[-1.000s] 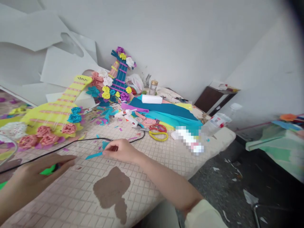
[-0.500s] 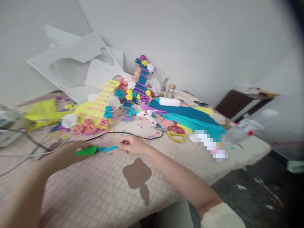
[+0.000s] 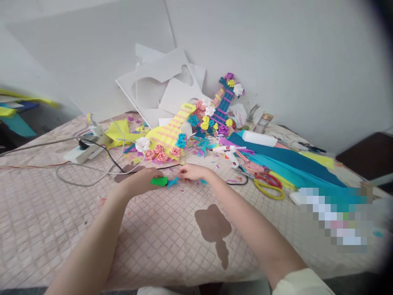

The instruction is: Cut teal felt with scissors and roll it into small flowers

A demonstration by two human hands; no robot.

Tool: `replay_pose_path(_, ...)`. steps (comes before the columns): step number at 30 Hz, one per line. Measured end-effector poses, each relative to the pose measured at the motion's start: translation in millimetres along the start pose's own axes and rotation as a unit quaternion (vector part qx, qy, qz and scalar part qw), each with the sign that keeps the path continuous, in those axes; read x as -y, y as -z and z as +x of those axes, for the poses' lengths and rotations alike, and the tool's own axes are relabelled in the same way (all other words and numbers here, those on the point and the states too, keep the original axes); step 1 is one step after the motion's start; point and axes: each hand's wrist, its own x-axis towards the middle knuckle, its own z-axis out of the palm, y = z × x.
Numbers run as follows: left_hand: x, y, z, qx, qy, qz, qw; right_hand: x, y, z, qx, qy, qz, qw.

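Note:
My left hand is closed around a flat bright green object with a dark end; its exact kind is not clear. A narrow blue paper strip runs from that end toward my right hand, whose fingers are pinched on it. Another bit of blue paper shows just right of this hand. Both hands are low over the quilted tablecloth. Beyond them lies a yellow guitar-shaped craft with paper roses, and a blue guitar-shaped craft leans behind it.
To the right are a white glue gun, scissors with red and yellow handles, and blue crepe paper under a white roll. At left, cables trail from a power strip. White cut boards lean on the wall.
The view has swung left, so everything sits further right in the picture. My right hand is nearer to the green object, and less blue strip shows between my hands.

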Motion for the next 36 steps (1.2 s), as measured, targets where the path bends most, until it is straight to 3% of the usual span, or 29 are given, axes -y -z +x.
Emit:
replay_pose_path(6, 3.2, 1.5, -1.9, -0.016, 0.002, -0.011, 1.0, 7.7, -0.3, 7.5, 0.007, -0.025, -0.036, 0.999)
replay_pose_path(13, -11.5, -0.2, 1.7, 0.003, -0.018, -0.025, 1.0, 11.5, -6.3, 8.8, -0.044, -0.033, -0.084, 0.995)
replay_pose_path(18, -9.5, -1.8, 0.0, -0.025, 0.002, -0.02, 0.999, 14.5, 9.2, -25.2, -0.181, -0.008, -0.134, 0.974)
replay_pose_path(22, -8.8, -3.3, 0.7, -0.133, 0.003, -0.019, 0.991, 0.7, 25.9, -69.1, -0.253, 0.0, -0.164, 0.954)
replay_pose_path(25, -20.1, -5.1, 4.3, -0.207, -0.062, -0.025, 0.976, -18.4, 24.8, -90.2, -0.256, -0.005, -0.177, 0.95)
replay_pose_path(27, -32.1, -8.7, 7.3, -0.223, -0.102, -0.044, 0.968, -31.6, 17.7, -95.3, -0.253, 0.004, -0.176, 0.951)
replay_pose_path(32, -60.6, -31.6, 16.6, -0.206, -0.143, -0.109, 0.962, -52.8, -0.6, -92.5, -0.296, 0.067, -0.156, 0.94)
replay_pose_path(36, -74.9, -49.8, 23.0, -0.198, -0.151, -0.153, 0.956, -52.1, -6.0, -95.3, -0.314, 0.095, -0.118, 0.937)
